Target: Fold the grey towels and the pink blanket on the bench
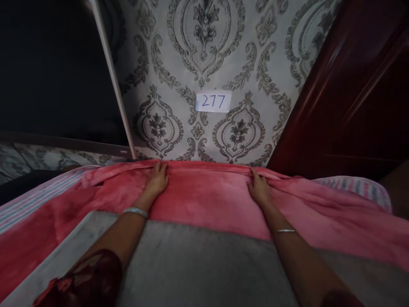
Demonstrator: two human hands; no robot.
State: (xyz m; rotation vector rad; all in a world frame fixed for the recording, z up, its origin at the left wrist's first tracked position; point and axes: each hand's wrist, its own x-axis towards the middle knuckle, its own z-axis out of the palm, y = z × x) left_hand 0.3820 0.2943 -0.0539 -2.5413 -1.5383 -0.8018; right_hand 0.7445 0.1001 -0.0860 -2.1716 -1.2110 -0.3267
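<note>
A pink-red plush blanket [204, 196] lies spread in front of me, with a folded ridge along its far edge by the wall. My left hand [157, 181] rests on that far edge, its fingers stretched forward and lying over the ridge. Farther right, my right hand [259, 188] touches the same edge, with its fingers extended and the thumb apart. Between the hands the blanket is fairly smooth; to the right it is wrinkled. Nearer to me, a grey plush cloth [204, 264] lies across the blanket under my forearms.
A large dark screen [57, 76] stands at the left. A glossy dark red wooden panel [351, 94] rises at the right. On the patterned wall [204, 132] is a paper label [213, 101] reading 277. Striped fabric [354, 185] shows past the blanket at both sides.
</note>
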